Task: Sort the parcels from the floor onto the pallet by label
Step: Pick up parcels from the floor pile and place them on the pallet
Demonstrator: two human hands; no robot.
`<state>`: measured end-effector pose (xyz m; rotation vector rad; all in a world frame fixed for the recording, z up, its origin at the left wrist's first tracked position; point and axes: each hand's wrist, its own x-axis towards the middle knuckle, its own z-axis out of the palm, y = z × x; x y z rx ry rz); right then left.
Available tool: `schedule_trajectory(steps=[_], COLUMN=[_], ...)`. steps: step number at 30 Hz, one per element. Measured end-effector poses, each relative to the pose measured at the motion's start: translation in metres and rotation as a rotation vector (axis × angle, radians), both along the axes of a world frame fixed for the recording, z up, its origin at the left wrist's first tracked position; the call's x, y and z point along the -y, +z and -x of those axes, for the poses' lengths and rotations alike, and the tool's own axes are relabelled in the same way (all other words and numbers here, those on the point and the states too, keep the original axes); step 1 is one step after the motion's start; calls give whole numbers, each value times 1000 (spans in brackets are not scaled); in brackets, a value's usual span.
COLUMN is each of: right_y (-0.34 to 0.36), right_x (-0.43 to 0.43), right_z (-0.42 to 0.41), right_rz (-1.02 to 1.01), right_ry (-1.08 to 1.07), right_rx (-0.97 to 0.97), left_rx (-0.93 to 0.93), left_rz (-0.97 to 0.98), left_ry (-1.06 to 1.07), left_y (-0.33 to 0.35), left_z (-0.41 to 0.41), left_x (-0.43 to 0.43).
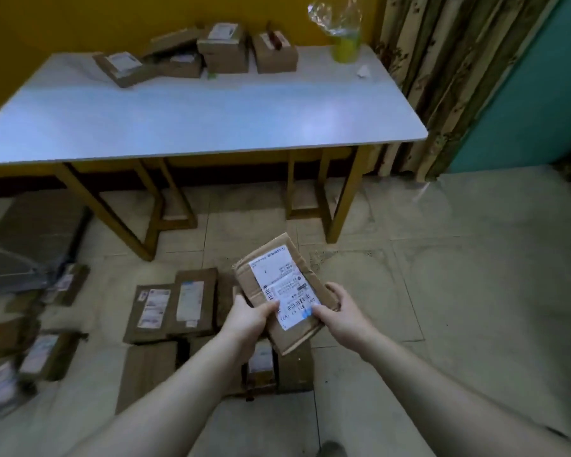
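Cardboard parcel (pixel 305 272) is off the floor (pixel 442 291), held low in the middle of the view between both hands, with its white label (pixel 271 275) facing up. Its long axis runs 11 to 5 o'clock. Both hands grip the near end: left hand (pixel 249 319) on the 9 o'clock edge, right hand (pixel 342 311) on the 3 o'clock edge. Thumbs press on the label; the fingers go underneath, hidden. Neither hand looks nearer; the grip seems even.

The likely drop zone is the white table (pixel 211 110) at 12 o'clock, well apart from the hands, with boxes (pixel 225 51) at its far edge — no pallet as such shows.

More floor parcels (pixel 175 301) lie at 9 o'clock of the hands, some covered by the forearms. The label print is too blurred to read, so I cannot tell the sort group. Far-left parcels (pixel 43 352) are smeared, some cut off by the frame edge.
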<state>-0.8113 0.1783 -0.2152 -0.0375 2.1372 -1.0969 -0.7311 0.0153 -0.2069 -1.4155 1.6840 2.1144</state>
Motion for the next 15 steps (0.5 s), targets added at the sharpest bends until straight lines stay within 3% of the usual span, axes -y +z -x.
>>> schedule_trajectory(steps=[3,5,15], right_y=[-62,-105,-292], right_x=[-12,-17,-25], right_z=[-5,-12,-42], right_rz=[-122,-181,-323], right_ry=[92,112,183], right_rx=[29,42,98], left_rx=[138,176,330], left_rz=[172,168,226], left_ry=[-179,-248,-297], left_y=[-58,-102,-288], left_z=[6,9,-15], left_x=[-5,-7,-25])
